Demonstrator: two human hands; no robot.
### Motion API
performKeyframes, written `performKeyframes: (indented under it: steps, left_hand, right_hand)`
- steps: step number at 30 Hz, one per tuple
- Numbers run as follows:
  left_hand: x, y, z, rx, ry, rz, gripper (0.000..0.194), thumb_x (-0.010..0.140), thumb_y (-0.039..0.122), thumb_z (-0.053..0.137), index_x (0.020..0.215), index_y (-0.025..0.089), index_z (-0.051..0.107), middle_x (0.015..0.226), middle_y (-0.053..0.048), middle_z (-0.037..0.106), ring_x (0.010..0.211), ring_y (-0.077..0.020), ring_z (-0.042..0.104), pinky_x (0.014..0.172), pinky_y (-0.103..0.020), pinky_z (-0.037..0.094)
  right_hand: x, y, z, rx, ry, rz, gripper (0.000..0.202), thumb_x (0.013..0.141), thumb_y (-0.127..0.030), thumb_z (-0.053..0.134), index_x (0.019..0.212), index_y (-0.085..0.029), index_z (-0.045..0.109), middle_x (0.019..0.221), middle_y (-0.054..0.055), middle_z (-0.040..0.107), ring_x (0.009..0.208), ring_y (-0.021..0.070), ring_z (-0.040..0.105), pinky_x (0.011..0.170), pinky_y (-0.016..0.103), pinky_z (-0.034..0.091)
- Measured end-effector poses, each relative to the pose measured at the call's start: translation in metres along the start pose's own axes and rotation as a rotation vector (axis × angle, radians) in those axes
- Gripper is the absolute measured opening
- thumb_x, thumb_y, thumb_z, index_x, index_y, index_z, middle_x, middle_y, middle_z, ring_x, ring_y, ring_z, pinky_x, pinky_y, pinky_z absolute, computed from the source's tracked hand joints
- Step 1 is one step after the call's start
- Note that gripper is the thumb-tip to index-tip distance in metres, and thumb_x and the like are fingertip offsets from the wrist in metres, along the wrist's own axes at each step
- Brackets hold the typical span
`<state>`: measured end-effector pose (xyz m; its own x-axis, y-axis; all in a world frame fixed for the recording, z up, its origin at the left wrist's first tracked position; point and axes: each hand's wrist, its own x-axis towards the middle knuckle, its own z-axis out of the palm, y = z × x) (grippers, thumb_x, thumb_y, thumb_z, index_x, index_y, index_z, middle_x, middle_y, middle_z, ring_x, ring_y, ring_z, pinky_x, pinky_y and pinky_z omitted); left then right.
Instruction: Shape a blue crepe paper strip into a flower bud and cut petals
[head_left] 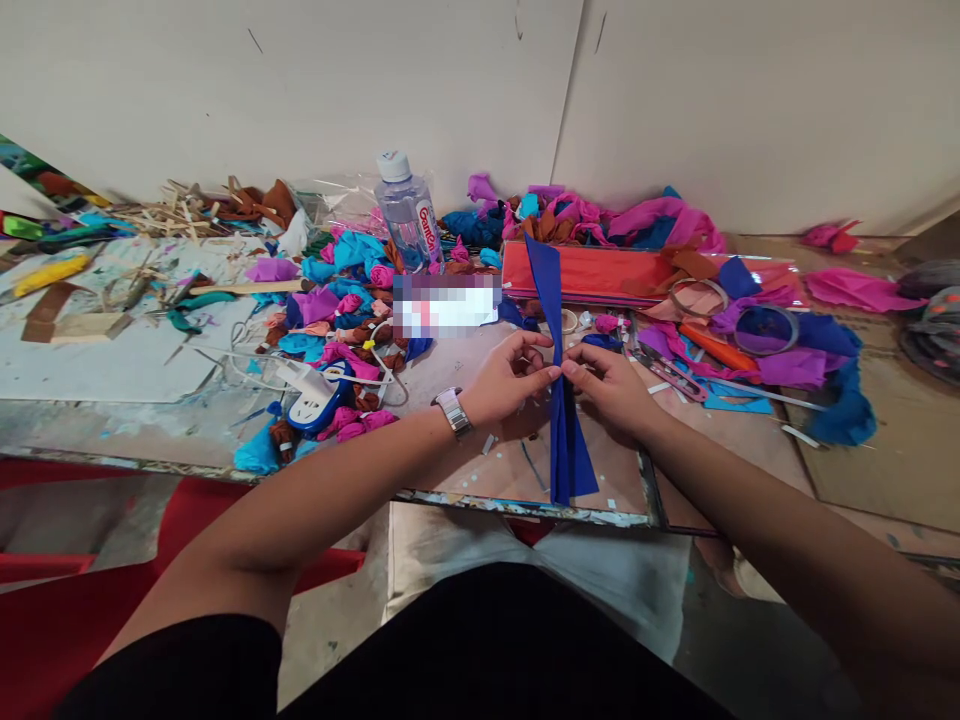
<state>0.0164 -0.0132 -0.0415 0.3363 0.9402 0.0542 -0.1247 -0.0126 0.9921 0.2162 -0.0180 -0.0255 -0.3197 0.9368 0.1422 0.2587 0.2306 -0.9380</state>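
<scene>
A long strip of dark blue crepe paper (551, 290) stands up between my two hands, pinched together at its middle. Its lower part fans out in folds down to the table's front edge. My left hand (514, 380) grips the strip from the left with thumb and fingertips. From the right, my right hand (606, 382) pinches the same spot, its thumb and forefinger close to the left ones. A watch with a metal band (454, 412) is on my left wrist. Small white paper scraps lie on the board below the hands.
A water bottle (409, 215) stands behind a pixelated white object (446, 308). Left are rolled paper bits, a blue power socket (319, 398) and cables. Right lie a utility knife (671, 375), an orange-handled tool (716, 347) and tape rings (766, 330). A red packet (585, 268) lies behind.
</scene>
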Motion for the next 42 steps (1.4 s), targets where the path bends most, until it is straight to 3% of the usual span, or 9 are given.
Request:
performKeyframes:
  steps: [11, 17, 20, 23, 27, 31, 36, 40, 42]
  left_hand:
    - [0.000, 0.000, -0.001, 0.016, -0.007, -0.012, 0.044, 0.088, 0.044, 0.079, 0.120, 0.018, 0.062, 0.087, 0.001, 0.058, 0.068, -0.0096, 0.061, 0.062, -0.024, 0.053]
    - [-0.001, 0.008, 0.001, -0.194, 0.154, -0.085, 0.041, 0.092, 0.041, 0.076, 0.124, 0.022, 0.059, 0.108, -0.003, 0.064, 0.083, -0.0110, 0.064, 0.073, -0.025, 0.058]
    - [-0.002, 0.010, 0.001, -0.253, 0.146, -0.112, 0.041, 0.092, 0.048, 0.075, 0.120, 0.021, 0.062, 0.107, -0.004, 0.070, 0.085, -0.0125, 0.066, 0.077, -0.027, 0.058]
    - [-0.003, 0.011, 0.001, -0.250, 0.103, -0.092, 0.050, 0.085, 0.047, 0.082, 0.121, 0.021, 0.060, 0.109, -0.005, 0.074, 0.088, -0.0157, 0.069, 0.084, -0.033, 0.060]
    - [-0.004, 0.011, 0.000, -0.120, 0.119, -0.093, 0.067, 0.081, 0.036, 0.087, 0.136, 0.025, 0.050, 0.120, -0.008, 0.074, 0.097, -0.0199, 0.072, 0.089, -0.039, 0.062]
    - [-0.005, 0.008, 0.000, -0.080, 0.061, -0.081, 0.075, 0.079, 0.030, 0.087, 0.142, 0.025, 0.045, 0.132, -0.013, 0.070, 0.110, -0.0244, 0.072, 0.092, -0.041, 0.063]
    - [-0.004, 0.001, 0.000, -0.063, -0.035, -0.037, 0.087, 0.077, 0.028, 0.088, 0.150, 0.025, 0.041, 0.142, -0.016, 0.064, 0.120, -0.0278, 0.071, 0.097, -0.043, 0.062]
    - [-0.003, -0.004, -0.002, -0.036, -0.055, 0.009, 0.084, 0.078, 0.030, 0.088, 0.149, 0.023, 0.045, 0.147, -0.016, 0.063, 0.128, -0.0281, 0.068, 0.104, -0.042, 0.060]
    - [-0.002, -0.006, -0.003, -0.025, -0.066, 0.030, 0.081, 0.079, 0.029, 0.087, 0.149, 0.022, 0.047, 0.148, -0.015, 0.062, 0.131, -0.0282, 0.066, 0.107, -0.042, 0.058]
  right_hand:
    - [0.000, 0.007, 0.002, 0.284, -0.024, 0.153, 0.037, 0.080, -0.052, 0.088, 0.089, -0.023, 0.066, 0.084, -0.002, 0.064, 0.072, 0.0155, 0.059, 0.069, 0.031, 0.051]
    - [0.001, 0.002, -0.006, 0.539, -0.014, 0.131, 0.038, 0.077, -0.053, 0.089, 0.097, -0.027, 0.069, 0.103, 0.002, 0.075, 0.097, 0.0239, 0.071, 0.093, 0.042, 0.058]
    - [0.003, 0.004, -0.006, 0.587, -0.032, 0.149, 0.038, 0.079, -0.050, 0.088, 0.104, -0.028, 0.069, 0.108, 0.003, 0.077, 0.096, 0.0232, 0.072, 0.092, 0.042, 0.060]
    - [0.007, 0.011, -0.004, 0.547, 0.020, 0.218, 0.042, 0.080, -0.047, 0.088, 0.111, -0.029, 0.066, 0.101, 0.001, 0.076, 0.078, 0.0180, 0.069, 0.069, 0.033, 0.060]
    - [0.013, 0.018, -0.004, 0.453, 0.179, 0.261, 0.071, 0.066, -0.044, 0.097, 0.125, -0.027, 0.062, 0.082, -0.005, 0.068, 0.055, 0.0129, 0.060, 0.044, 0.025, 0.047]
    - [0.011, 0.019, -0.004, 0.402, 0.177, 0.247, 0.065, 0.071, -0.044, 0.094, 0.129, -0.023, 0.070, 0.097, 0.002, 0.076, 0.060, 0.0127, 0.064, 0.050, 0.027, 0.053]
    - [0.005, 0.017, -0.001, 0.261, 0.108, 0.151, 0.053, 0.084, -0.042, 0.085, 0.134, -0.028, 0.075, 0.122, 0.005, 0.078, 0.096, 0.0240, 0.073, 0.080, 0.039, 0.063]
    - [0.005, 0.018, -0.004, -0.028, 0.162, 0.017, 0.056, 0.089, -0.046, 0.079, 0.142, -0.030, 0.071, 0.130, 0.008, 0.072, 0.086, 0.0242, 0.068, 0.067, 0.041, 0.061]
    - [0.006, 0.019, -0.005, -0.140, 0.179, -0.049, 0.054, 0.090, -0.045, 0.077, 0.142, -0.030, 0.072, 0.120, 0.009, 0.071, 0.085, 0.0251, 0.066, 0.072, 0.046, 0.062]
